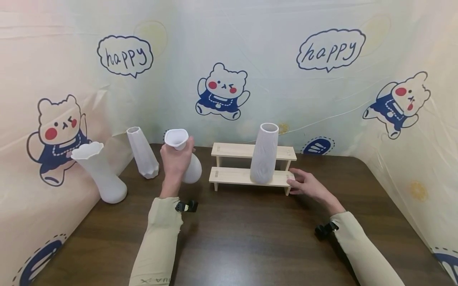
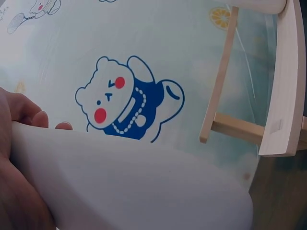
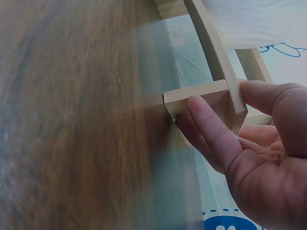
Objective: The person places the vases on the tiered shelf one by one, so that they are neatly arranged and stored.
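Note:
In the head view my left hand (image 1: 176, 162) grips a white vase (image 1: 193, 170) by its neck, just below the flared mouth; the left wrist view shows the smooth vase body (image 2: 158, 182) sloping away from the hand (image 2: 24, 158). A two-step pale wooden stand (image 1: 230, 176) is to the right of that vase. On its lower step stands a tall textured white vase (image 1: 264, 155). My right hand (image 1: 310, 186) holds the stand's right end; in the right wrist view the hand (image 3: 259, 153) has fingers against the wooden leg (image 3: 201, 92) and the thumb at the step's edge.
At the left, a faceted white vase (image 1: 143, 153) and a white vase with a wavy rim (image 1: 103, 176) stand apart on the dark wooden table (image 1: 236, 238). A printed curtain (image 1: 268, 87) rises behind the table and at both sides.

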Demonstrator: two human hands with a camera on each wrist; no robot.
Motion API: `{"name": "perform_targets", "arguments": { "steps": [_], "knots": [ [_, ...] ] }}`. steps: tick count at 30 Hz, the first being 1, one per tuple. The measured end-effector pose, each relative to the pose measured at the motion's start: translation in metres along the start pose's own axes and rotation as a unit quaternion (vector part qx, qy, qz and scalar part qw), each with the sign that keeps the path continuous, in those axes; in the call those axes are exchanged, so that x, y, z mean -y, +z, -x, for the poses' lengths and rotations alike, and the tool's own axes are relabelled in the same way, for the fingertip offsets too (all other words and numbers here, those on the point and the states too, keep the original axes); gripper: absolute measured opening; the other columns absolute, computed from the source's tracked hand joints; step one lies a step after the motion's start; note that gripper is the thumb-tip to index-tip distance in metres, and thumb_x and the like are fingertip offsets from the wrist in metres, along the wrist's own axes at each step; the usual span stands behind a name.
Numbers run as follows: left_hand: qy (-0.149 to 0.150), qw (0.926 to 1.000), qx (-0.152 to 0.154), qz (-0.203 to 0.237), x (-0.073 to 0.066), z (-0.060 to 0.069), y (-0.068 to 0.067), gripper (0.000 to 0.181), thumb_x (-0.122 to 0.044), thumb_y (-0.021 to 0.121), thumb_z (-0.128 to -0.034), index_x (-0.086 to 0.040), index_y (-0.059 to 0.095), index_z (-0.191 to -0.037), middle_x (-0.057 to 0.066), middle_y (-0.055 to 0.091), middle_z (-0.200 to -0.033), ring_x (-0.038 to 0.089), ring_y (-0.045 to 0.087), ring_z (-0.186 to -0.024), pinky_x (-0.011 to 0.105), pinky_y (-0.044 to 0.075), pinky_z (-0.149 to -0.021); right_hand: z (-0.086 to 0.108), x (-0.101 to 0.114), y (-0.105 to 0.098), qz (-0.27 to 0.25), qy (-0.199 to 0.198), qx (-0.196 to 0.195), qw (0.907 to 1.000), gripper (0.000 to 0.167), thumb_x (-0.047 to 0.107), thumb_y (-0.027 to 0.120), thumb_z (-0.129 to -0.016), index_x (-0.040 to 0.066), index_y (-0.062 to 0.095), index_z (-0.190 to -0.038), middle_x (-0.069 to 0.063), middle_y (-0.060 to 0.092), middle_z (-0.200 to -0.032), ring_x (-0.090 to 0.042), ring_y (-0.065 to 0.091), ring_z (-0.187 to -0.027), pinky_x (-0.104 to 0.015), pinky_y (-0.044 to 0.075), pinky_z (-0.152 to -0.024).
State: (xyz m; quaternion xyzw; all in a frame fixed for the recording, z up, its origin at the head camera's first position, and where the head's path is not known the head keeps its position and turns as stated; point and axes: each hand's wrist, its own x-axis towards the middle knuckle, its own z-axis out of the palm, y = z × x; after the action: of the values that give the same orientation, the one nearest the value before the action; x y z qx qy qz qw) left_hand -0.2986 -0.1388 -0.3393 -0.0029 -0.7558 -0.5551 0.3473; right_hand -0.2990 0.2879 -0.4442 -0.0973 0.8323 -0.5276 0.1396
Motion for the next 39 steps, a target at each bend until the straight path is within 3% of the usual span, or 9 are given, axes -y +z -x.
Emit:
{"name": "perform_targets", "arguments": {
  "steps": [12,22,27,30,34,39],
  "knots": [
    [0.010,0.9999,-0.001,0.007,-0.001,0.005,0.010,0.027,-0.027,0.068,-0.0877,-0.005,0.063,-0.104,0.017,0.071,-0.076,0.000,0.060,-0.054,0.044,0.055,-0.083,0.001,-0.001,-0.002,-0.004,0.002,-0.001,1.0000,0.071,0.026,0.060,-0.098,0.003,0.022,-0.154,-0.034,0.052,-0.130,-0.031,0.065,-0.107,-0.046,0.058,-0.087],
    [0.036,0.9990,0.024,0.008,-0.006,0.012,0.020,0.018,-0.017,0.068,-0.0861,-0.002,0.065,-0.094,0.019,0.069,-0.068,-0.004,0.057,-0.049,0.037,0.053,-0.073,-0.004,-0.003,0.003,-0.018,-0.004,-0.003,0.9998,0.071,0.024,0.062,-0.097,0.002,0.024,-0.153,-0.034,0.054,-0.129,-0.030,0.066,-0.105,-0.045,0.059,-0.085],
    [0.046,0.9984,0.031,0.009,-0.013,0.010,0.024,0.023,-0.022,0.069,-0.0876,-0.001,0.065,-0.096,0.019,0.070,-0.073,0.017,0.066,-0.055,0.040,0.055,-0.072,-0.003,-0.001,0.001,-0.009,-0.005,-0.006,0.9999,0.073,0.027,0.063,-0.096,0.001,0.024,-0.153,-0.034,0.055,-0.128,-0.030,0.067,-0.104,-0.045,0.058,-0.085],
    [0.045,0.9982,0.037,0.014,-0.017,0.009,0.024,0.024,-0.018,0.070,-0.0858,0.001,0.064,-0.100,0.020,0.071,-0.083,0.031,0.069,-0.070,0.045,0.056,-0.075,-0.003,-0.001,0.001,-0.008,-0.005,-0.005,0.9999,0.073,0.027,0.063,-0.096,0.002,0.025,-0.153,-0.034,0.055,-0.128,-0.030,0.067,-0.104,-0.045,0.058,-0.085],
    [0.046,0.9973,0.053,0.017,-0.023,0.009,0.026,0.024,-0.012,0.069,-0.0833,0.002,0.065,-0.102,0.022,0.070,-0.091,0.034,0.067,-0.082,0.047,0.055,-0.077,-0.003,-0.002,0.000,-0.009,-0.007,-0.002,0.9999,0.073,0.026,0.062,-0.097,0.001,0.023,-0.153,-0.035,0.054,-0.129,-0.031,0.066,-0.106,-0.046,0.058,-0.086],
    [0.049,0.9964,0.064,0.026,-0.028,0.009,0.031,0.021,-0.010,0.069,-0.0815,0.003,0.065,-0.097,0.023,0.070,-0.089,0.033,0.065,-0.079,0.042,0.052,-0.072,-0.001,-0.002,0.000,-0.014,-0.008,0.000,0.9999,0.072,0.024,0.061,-0.098,0.001,0.022,-0.154,-0.035,0.054,-0.128,-0.031,0.066,-0.106,-0.046,0.058,-0.087]
  ]
}}
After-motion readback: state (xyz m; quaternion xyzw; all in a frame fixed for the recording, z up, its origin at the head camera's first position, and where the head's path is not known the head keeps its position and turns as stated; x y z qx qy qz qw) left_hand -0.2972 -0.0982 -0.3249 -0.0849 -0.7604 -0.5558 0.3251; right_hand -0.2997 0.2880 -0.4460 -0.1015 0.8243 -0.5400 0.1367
